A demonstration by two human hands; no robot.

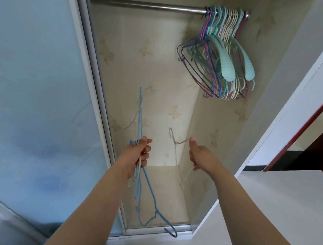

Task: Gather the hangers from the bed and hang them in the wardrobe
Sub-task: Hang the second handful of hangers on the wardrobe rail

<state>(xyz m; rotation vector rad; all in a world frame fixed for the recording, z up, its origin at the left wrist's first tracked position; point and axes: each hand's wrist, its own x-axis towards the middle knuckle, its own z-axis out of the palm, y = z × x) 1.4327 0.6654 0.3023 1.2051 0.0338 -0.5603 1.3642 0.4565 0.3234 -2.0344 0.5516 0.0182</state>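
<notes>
Head view: blue wire hangers (146, 182) are gripped by the left hand (140, 154); one pale hanger (176, 144) is pinched by the right hand (201, 156). Judged light, springy, tangle-prone; best held near the hook. Rail (147, 5), hung hangers (221, 55) at its right end. Wardrobe (162, 72) papered; sliding door (30, 88) frosted.

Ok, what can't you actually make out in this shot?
Head view only:
- How many hangers the left hand grips: thin wires overlap and blur.
- The pale hanger in the right hand: washed out against the wallpaper.
- The count in the bunch on the rail: packed together.
</notes>
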